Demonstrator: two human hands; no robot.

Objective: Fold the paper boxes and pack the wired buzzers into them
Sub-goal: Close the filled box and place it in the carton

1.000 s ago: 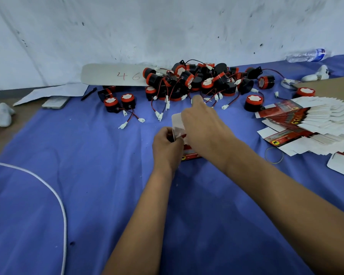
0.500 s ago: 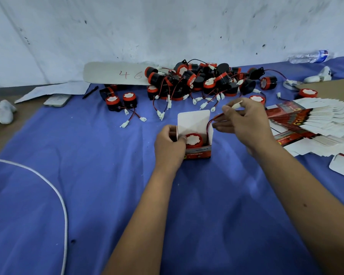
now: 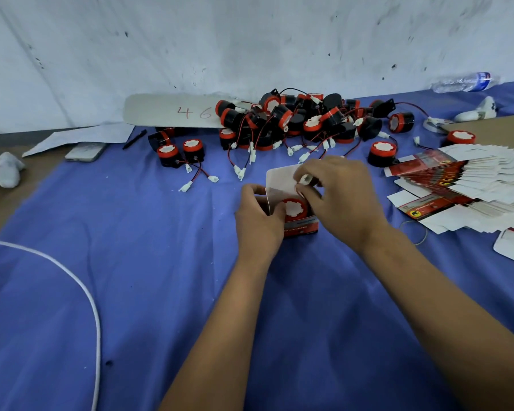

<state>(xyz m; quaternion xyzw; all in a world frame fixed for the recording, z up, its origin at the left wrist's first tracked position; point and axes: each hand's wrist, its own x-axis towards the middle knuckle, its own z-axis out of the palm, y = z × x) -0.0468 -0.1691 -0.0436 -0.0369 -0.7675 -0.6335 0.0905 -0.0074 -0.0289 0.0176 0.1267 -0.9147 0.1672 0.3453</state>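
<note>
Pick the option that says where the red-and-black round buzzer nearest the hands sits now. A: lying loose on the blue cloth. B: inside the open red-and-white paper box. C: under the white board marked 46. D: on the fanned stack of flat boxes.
B: the red-and-black round buzzer shows its white top inside the open red-and-white paper box, which the left hand steadies.

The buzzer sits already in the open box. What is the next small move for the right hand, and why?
Probably tuck the wire and its white connector down beside the buzzer. The right hand pinches the connector above the box, whose lid flap stands open, while the left hand grips the box's side. The flap likely cannot close with the wire outside.
</note>
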